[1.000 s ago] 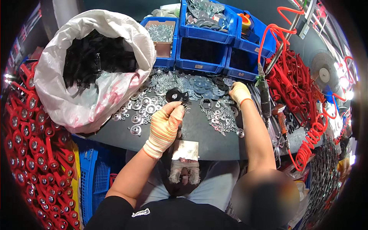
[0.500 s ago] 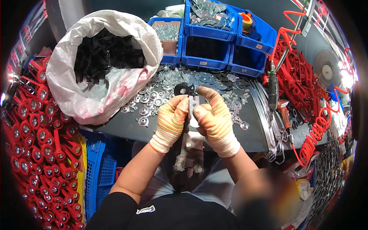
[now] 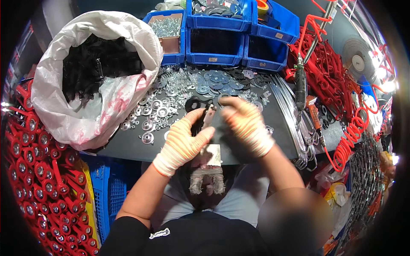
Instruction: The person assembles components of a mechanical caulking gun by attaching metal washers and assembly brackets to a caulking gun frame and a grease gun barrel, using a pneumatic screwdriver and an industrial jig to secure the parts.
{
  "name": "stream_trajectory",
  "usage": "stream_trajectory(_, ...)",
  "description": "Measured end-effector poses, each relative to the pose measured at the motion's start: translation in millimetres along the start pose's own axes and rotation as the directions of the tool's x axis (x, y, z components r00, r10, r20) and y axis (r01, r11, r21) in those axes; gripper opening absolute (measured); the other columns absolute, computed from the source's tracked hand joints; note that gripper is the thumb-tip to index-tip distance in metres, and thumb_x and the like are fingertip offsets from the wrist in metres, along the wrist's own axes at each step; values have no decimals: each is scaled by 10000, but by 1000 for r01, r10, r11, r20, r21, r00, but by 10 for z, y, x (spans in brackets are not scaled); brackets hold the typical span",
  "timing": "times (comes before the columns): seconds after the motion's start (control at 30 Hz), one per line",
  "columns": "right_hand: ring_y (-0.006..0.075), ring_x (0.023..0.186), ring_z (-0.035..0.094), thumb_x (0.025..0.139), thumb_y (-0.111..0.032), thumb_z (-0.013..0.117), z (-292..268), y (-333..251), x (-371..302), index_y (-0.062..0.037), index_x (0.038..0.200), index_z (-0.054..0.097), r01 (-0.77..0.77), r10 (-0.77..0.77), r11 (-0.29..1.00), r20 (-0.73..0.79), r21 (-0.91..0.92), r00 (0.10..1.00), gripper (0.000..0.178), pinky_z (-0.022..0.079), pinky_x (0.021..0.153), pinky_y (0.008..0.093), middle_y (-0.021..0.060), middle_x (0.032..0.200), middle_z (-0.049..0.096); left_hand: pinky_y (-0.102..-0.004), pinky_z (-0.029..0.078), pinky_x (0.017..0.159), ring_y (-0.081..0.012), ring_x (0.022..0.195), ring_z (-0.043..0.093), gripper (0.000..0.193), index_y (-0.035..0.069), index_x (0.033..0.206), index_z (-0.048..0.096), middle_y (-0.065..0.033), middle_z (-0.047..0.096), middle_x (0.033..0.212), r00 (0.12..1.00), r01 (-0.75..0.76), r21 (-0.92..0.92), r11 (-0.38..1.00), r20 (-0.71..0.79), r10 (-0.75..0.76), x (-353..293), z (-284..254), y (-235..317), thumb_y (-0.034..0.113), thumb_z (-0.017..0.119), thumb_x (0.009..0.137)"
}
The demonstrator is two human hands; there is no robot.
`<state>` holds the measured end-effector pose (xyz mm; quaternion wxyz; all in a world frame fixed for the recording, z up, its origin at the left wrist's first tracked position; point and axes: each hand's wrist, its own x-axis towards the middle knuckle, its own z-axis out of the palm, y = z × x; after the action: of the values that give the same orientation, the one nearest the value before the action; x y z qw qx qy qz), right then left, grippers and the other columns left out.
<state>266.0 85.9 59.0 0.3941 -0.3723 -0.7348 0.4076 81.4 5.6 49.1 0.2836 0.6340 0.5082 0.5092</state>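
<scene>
My left hand [image 3: 183, 140], in a striped knit glove, grips a black part topped by a silver metal plate [image 3: 209, 116] above the front of the table. Fingers and thumb close round its lower sides. Just beyond the fingertips lies a black round piece [image 3: 194, 103]; whether it joins the held part I cannot tell. To the right of the plate and apart from it is my gloved right hand [image 3: 247, 126]. Motion smears its fingers, which look partly curled, and nothing in them can be made out. Loose silver washers [image 3: 218, 82] and small nuts spread across the dark table [image 3: 239, 153] beyond both hands.
A white sack [image 3: 47, 68] of black parts stands at left. Blue bins [image 3: 215, 59] line the back. Bent metal rods [image 3: 290, 115], a hanging power driver [image 3: 300, 91] and a red coiled hose [image 3: 348, 147] occupy the right. Red handled parts [image 3: 38, 170] are stacked at far left.
My right hand has come off the metal plate and moved right. My left hand keeps hold of the part, which now tilts. The whole view has shifted slightly.
</scene>
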Motion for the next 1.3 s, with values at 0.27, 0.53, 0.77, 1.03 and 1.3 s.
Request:
stream_trajectory(0.27,333,929,671,806,-116,562,-1458,682,181,-61,874,724,-307,396,-106,-324,-946,859,184,538,784,422,215,971,677,-319,458,879,-188,988,586,556,-28,1247,507,-141,636,1041,983,164,-225,961,115,-141,-19,-61,252,254,707,812)
stream_trajectory(0.53,215,949,631,841,-75,524,-1293,378,-448,41,1218,553,-270,150,903,-342,-333,927,396,484,843,318,160,1073,657,-218,460,619,-82,665,533,580,9,1266,499,-18,578,901,954,299,-642,706,189,-232,-84,-175,232,168,750,769)
stream_trajectory(0.77,266,711,622,754,101,580,-673,-549,-1038,-103,1140,649,249,-264,814,49,-524,963,442,489,646,293,121,795,621,-247,466,798,-102,922,550,580,-13,1276,502,-55,604,1075,940,342,-672,657,246,-238,-118,-103,207,135,744,769)
stream_trajectory(1.03,89,713,548,895,-16,573,-546,-608,-1239,-4,1222,593,-654,573,699,320,291,755,328,481,656,253,-30,814,635,-369,485,816,-339,914,622,498,-28,1173,534,-225,622,985,988,-153,389,908,75,135,-242,-234,388,155,699,740)
stream_trajectory(1.3,80,746,549,907,-113,615,-184,-448,-1283,20,1182,615,-509,447,781,245,360,860,305,468,696,229,37,848,637,-344,504,805,-297,908,647,590,-2,1237,510,-175,638,987,945,-283,375,883,-51,324,-442,-406,429,180,734,723)
